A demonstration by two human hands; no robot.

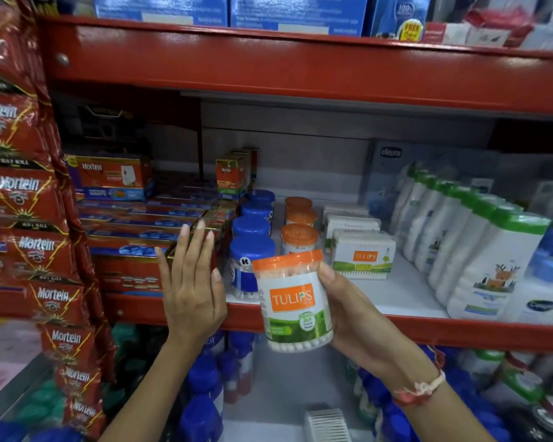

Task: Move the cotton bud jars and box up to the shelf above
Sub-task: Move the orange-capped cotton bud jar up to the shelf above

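My right hand point(355, 317) grips an orange-lidded Tulips cotton bud jar point(292, 301), held upright in front of the red shelf edge point(460, 333). My left hand point(190, 282) is flat and empty, fingers up, just left of the jar and not touching it. On the shelf behind stand more orange-lidded jars point(299, 239), a row of blue-lidded jars point(251, 247) and Tulips cotton bud boxes point(363, 256) in a row. On the lower level, a clear pack of cotton buds point(326, 422) lies near the bottom edge.
Mortein boxes point(134, 228) fill the shelf's left side and white green-capped bottles point(479, 250) its right. Red Mortein packets point(23, 193) hang down the far left. Blue bottles point(205, 393) crowd the lower shelf. A red beam point(300, 71) spans overhead with blue cartons above.
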